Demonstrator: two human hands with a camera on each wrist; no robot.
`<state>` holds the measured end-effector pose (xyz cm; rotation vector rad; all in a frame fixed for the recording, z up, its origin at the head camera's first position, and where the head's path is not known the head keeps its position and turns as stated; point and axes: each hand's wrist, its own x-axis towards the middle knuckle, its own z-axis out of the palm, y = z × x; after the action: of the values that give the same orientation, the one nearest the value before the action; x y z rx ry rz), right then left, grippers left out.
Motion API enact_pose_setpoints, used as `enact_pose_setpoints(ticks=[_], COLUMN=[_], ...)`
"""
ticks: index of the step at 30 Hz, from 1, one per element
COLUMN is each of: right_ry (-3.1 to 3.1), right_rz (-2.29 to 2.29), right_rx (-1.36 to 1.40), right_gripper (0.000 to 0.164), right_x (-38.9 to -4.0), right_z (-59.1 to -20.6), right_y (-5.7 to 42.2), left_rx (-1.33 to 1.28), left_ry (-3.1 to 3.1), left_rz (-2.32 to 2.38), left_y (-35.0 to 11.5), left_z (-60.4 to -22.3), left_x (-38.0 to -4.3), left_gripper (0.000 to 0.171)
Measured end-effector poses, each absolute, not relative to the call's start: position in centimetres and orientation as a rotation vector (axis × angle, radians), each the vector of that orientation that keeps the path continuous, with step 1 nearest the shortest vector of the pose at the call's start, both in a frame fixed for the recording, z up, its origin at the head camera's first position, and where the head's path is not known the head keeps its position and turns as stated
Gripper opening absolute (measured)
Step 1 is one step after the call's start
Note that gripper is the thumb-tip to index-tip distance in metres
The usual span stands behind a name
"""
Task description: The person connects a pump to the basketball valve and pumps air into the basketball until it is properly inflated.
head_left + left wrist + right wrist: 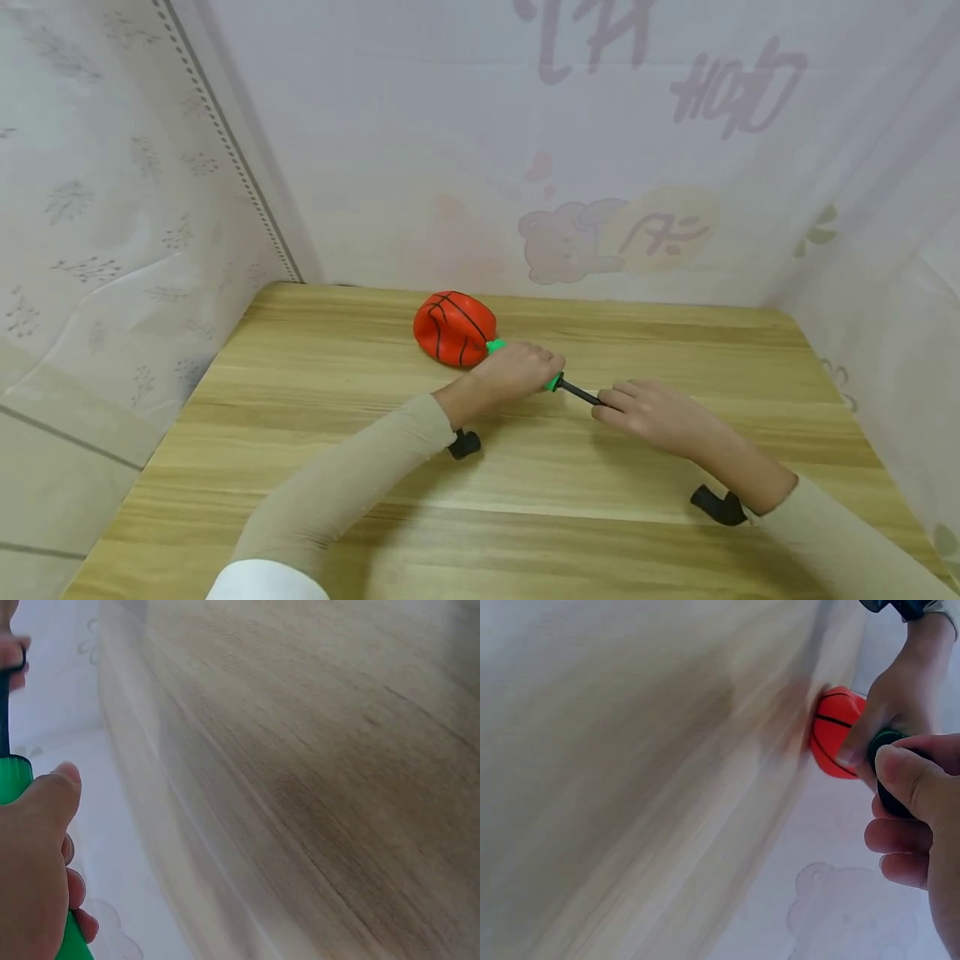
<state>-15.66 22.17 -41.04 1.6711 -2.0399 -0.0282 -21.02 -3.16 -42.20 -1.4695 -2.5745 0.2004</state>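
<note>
A red toy basketball [453, 328] with black lines lies toward the back of the wooden table, dented and partly collapsed. A green hand pump [553, 382] runs from the ball's right side, its green tip end meeting the ball. My left hand [519, 368] grips the green barrel, fingers wrapped round it, as the left wrist view also shows. From the barrel a black rod [579, 392] reaches to my right hand [651, 414], which holds the pump's black handle [893, 796] between thumb and curled fingers. Most of the handle is hidden by those fingers.
The wooden table [525, 533] has its back edge against a printed cloth backdrop [420, 150], with more cloth at both sides. Black wrist camera mounts sit under the left wrist [464, 444] and the right wrist [717, 505], close over the tabletop.
</note>
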Motion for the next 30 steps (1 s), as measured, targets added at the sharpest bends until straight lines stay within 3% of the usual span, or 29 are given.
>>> enact_pose_setpoints(ticks=[3, 6, 10, 13, 14, 16, 30], right_ry=[-2.042, -2.036, -2.035, -2.029, -2.027, -2.013, -2.037], right_rz=[-0.036, -0.028, -0.014, -0.014, -0.011, -0.005, 0.039], right_rx=[1.672, 1.675, 1.676, 1.676, 1.680, 1.679, 1.632], right_gripper=[0.056, 0.024, 0.010, 0.038, 0.037, 0.050, 0.049], right_x=[-16.6, -17.2, -17.2, -16.9, -16.7, -16.2, -13.2], right_z=[-41.1, -41.3, -41.4, -41.4, -41.3, -41.3, -41.8], right_y=[20.9, 20.0, 19.6, 20.1, 20.5, 21.2, 24.9], left_rx=[-1.452, -1.457, -1.486, -1.488, -1.487, -1.485, -1.493], left_ry=[-2.574, -2.561, -2.556, -2.566, -2.566, -2.561, -2.548], left_rz=[0.206, 0.215, 0.218, 0.207, 0.209, 0.212, 0.230], left_y=[-3.3, -3.2, -3.3, -3.6, -3.7, -3.8, -3.8], left_z=[-42.1, -42.1, -42.2, -42.1, -42.1, -42.0, -42.4], left_x=[-20.9, -20.8, -20.7, -20.8, -20.8, -20.9, -21.1], left_gripper=[0.007, 0.008, 0.007, 0.007, 0.008, 0.009, 0.011])
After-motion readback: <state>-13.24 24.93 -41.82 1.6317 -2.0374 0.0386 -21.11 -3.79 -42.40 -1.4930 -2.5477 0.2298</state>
